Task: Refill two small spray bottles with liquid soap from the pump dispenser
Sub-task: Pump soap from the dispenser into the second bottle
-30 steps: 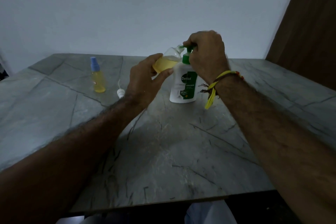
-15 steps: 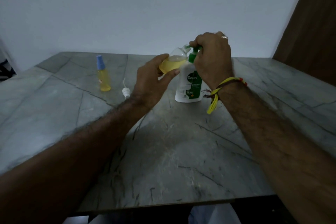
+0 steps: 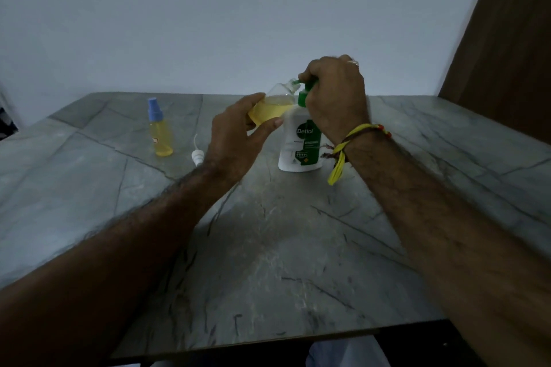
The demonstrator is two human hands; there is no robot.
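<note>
While left hand (image 3: 235,140) grips tilted open spray bottle (image 3: 269,109), neck at green nozzle, right hand (image 3: 335,95) clasps pump dispenser (image 3: 301,143) head, capped spray bottle (image 3: 161,128) well apart.

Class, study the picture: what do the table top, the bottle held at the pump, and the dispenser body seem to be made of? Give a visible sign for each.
Table top: likely stone or stone-look tile, matt grey with dark veins.
Held bottle: clear plastic, perhaps glass; the yellow liquid shows through.
Dispenser body: opaque white plastic, slightly glossy, with a printed green label.
</note>
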